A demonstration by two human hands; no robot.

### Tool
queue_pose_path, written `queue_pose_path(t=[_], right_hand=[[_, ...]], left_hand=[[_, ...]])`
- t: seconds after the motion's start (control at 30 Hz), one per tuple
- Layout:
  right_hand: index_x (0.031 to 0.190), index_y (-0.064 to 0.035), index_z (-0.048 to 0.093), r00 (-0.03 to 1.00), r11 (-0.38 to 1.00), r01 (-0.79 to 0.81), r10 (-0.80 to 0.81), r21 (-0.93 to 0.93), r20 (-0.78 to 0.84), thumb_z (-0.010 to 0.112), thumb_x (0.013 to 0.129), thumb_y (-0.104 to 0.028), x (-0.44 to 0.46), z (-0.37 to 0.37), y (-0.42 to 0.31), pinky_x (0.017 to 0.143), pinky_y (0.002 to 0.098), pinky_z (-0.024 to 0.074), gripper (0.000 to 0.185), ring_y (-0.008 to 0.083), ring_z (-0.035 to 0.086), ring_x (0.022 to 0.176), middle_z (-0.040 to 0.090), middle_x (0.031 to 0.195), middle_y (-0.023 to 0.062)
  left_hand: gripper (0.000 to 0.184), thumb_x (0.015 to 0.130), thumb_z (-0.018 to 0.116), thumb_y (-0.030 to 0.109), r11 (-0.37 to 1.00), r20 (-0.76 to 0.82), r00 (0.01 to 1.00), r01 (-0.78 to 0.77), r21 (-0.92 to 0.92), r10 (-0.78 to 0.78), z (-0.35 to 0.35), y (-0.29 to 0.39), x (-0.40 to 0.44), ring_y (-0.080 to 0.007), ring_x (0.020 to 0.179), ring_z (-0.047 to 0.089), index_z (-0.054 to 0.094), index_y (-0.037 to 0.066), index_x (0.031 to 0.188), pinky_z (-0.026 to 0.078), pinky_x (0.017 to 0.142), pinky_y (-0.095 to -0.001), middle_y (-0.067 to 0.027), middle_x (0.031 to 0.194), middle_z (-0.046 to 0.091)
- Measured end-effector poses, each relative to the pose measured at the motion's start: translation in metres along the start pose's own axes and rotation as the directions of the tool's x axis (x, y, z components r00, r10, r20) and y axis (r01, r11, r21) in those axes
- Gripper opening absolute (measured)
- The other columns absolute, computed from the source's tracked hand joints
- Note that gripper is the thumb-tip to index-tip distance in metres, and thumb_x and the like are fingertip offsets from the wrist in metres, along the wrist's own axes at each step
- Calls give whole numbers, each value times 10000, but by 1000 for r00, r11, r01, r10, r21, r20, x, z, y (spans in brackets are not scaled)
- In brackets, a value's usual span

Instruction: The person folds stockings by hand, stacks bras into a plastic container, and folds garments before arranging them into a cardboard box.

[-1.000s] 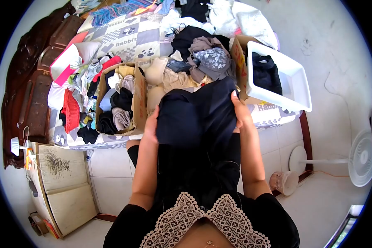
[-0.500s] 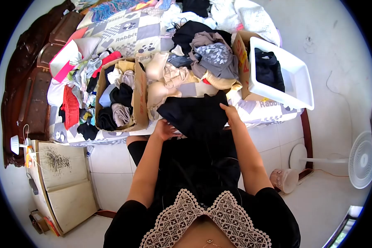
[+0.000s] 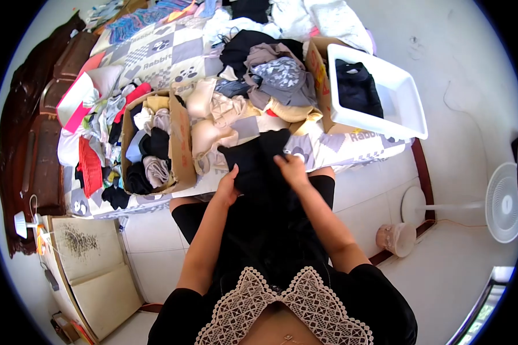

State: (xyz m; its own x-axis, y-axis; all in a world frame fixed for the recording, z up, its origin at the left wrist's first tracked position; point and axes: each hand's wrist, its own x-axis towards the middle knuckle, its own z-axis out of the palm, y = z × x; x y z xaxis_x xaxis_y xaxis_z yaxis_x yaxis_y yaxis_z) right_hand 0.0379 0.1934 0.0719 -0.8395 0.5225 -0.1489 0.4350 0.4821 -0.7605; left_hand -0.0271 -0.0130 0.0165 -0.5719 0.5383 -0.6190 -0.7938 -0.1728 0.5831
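Note:
A black garment (image 3: 254,162) hangs between my two hands above my lap, partly folded; its exact kind cannot be made out. My left hand (image 3: 227,187) grips its left edge, thumb on top. My right hand (image 3: 292,171) is closed on its right side. The lower part blends into my black clothing. Just beyond it on the bed lie beige bras (image 3: 210,135) and a heap of grey and brown bras (image 3: 282,77). To the left, a cardboard box (image 3: 183,144) holds rolled and folded clothes (image 3: 155,144).
A white plastic tub (image 3: 408,109) with folded black clothing (image 3: 357,89) sits tilted on another cardboard box (image 3: 317,75) at the right. Loose clothes and a red basket (image 3: 90,167) lie at the left. On the floor stand a bucket (image 3: 397,238) and a fan (image 3: 503,195).
My right hand has moved left, towards my left hand, bringing the garment's right side inward. The garment now looks narrower. The view has shifted slightly.

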Motion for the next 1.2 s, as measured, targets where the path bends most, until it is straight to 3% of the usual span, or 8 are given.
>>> queue_pose_path(t=[0.2,0.33,0.47,0.53,0.63,1.03,1.13,1.2], right_hand=[[957,-36,658,926,924,375,-376,-77,-2,615,757,-226,-49,39,-21,796,412,487,279,340,586,895,600,1058,121],[970,-29,656,864,896,338,-416,288,282,644,749,-154,-39,18,-14,852,388,471,254,323,556,1031,594,1122,140],[1115,-26,587,879,874,474,-464,102,-112,707,733,-135,-22,-15,-22,937,371,417,415,342,514,1098,578,1139,168],[1255,-1,461,905,915,402,-395,18,-157,731,739,-179,-10,-25,-14,980,364,384,609,336,499,1130,535,1207,184],[1363,53,291,861,636,-299,-142,712,488,774,716,-240,-15,-44,-26,1022,353,337,858,247,438,1203,456,1292,184],[1260,55,458,571,826,-301,-245,477,784,811,627,-50,-43,-47,-50,1017,307,331,732,169,446,1170,468,1301,97],[1097,7,613,682,822,-256,-220,509,697,810,620,-51,-41,-48,-57,1005,304,337,519,181,438,1184,489,1285,95],[949,-35,684,748,754,509,-626,416,220,821,589,-111,-38,-53,-73,1018,346,321,392,241,406,1236,510,1265,113]], left_hand=[[508,859,608,410,891,97,936,-352,287,338,60,-7,-12,-204,1019,542,464,97,1234,474,809,-366,-53,1123,561],[313,878,591,238,988,-114,981,-150,46,155,38,-10,-4,-218,928,607,563,40,1119,500,796,-344,-78,1025,619],[427,877,605,214,950,-8,951,-310,-29,309,48,3,-29,-224,1014,582,492,-10,1222,469,890,-360,-116,1126,591],[479,874,614,229,957,31,957,-289,-22,290,50,18,-41,-230,1053,558,455,-5,1260,453,914,-361,-121,1168,567],[496,876,616,259,942,-33,947,-323,-92,321,67,41,-67,-250,1059,552,449,-6,1261,451,919,-389,-132,1192,551],[451,929,514,311,812,-118,987,-155,-563,107,8,49,-57,-316,1091,552,483,-30,1222,446,944,-456,-178,1196,559],[426,939,491,286,778,-31,1000,-19,-628,0,9,48,-59,-319,1080,563,486,-39,1214,466,925,-453,-189,1188,562],[399,940,482,264,792,143,987,145,-593,-73,7,39,-54,-325,1056,577,499,-47,1190,489,894,-452,-205,1170,568]])
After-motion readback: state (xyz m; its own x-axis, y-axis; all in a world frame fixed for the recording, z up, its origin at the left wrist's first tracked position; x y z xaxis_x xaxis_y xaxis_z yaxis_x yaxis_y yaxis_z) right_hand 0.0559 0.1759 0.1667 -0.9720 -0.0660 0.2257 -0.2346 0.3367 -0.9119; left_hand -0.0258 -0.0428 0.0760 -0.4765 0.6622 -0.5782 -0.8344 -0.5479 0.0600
